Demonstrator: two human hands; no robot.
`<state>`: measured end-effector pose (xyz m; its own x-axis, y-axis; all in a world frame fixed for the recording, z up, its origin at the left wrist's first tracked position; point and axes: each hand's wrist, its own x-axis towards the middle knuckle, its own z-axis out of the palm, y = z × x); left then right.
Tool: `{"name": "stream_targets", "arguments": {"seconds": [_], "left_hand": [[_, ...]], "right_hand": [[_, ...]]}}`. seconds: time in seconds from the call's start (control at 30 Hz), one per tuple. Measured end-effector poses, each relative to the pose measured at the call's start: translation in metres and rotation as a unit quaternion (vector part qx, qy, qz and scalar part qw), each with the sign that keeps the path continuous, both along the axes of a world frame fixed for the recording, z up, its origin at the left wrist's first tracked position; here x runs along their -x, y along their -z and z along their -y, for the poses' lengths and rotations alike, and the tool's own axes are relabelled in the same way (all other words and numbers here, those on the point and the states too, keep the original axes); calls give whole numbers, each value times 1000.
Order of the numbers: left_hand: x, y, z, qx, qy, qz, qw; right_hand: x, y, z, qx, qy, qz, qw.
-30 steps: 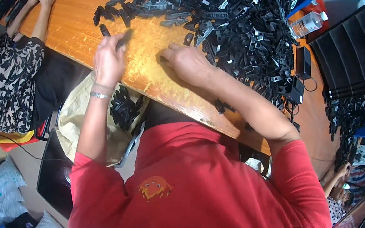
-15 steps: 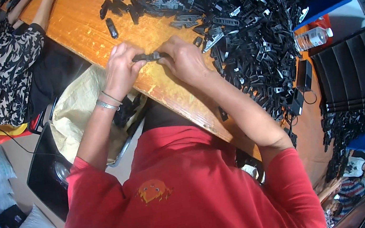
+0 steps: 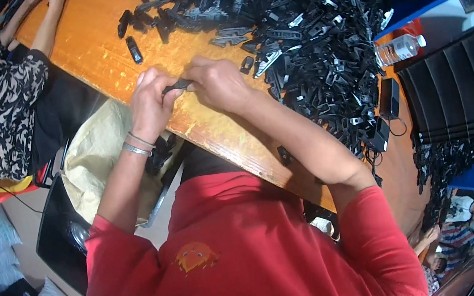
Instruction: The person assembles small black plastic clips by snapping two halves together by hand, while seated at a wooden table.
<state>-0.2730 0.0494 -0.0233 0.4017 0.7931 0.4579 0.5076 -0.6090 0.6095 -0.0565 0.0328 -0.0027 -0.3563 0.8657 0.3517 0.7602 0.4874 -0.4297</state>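
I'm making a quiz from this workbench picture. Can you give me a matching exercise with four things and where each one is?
Things:
1. small black part
2. heap of black parts
3. clear plastic bottle
4. pale sack

Places:
A. below the table edge, under the left wrist
B. between both hands
C. beside the blue bin
D. spread over the wooden table

Pairs: 1-B, 2-D, 3-C, 4-A

Before you: table [image 3: 106,38]. On it, ahead and to your right: heap of plastic parts [image 3: 305,30]. Your hands, left [image 3: 151,103] and right [image 3: 220,82], meet over the near edge, one part [image 3: 176,85] between them. Bottle [image 3: 399,48] right of the heap. Sack [image 3: 99,165] below your left forearm.
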Motion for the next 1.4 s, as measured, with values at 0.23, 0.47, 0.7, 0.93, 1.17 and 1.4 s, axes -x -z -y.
{"name": "stream_targets", "arguments": {"seconds": [0.23, 0.47, 0.7, 0.93, 1.17, 1.4], "left_hand": [[97, -52, -5, 184, 120, -163, 962], [-14, -61, -14, 81, 27, -21, 996], [-135, -11, -57, -104, 31, -111, 988], [-153, -15, -62, -80, 19, -109, 991], [-129, -14, -55, 41, 66, -115, 990], [-81, 0, -25, 371, 120, 351, 852]], "right_hand": [[-32, -18, 35, 15, -36, 47, 998], [-89, -25, 38, -34, 109, 233, 966], [-88, -16, 32, -64, 96, 220, 969], [-86, -8, 38, -57, 51, 135, 988], [-66, -3, 46, -56, -20, 75, 995], [-53, -26, 64, 78, 2, 93, 993]]}}
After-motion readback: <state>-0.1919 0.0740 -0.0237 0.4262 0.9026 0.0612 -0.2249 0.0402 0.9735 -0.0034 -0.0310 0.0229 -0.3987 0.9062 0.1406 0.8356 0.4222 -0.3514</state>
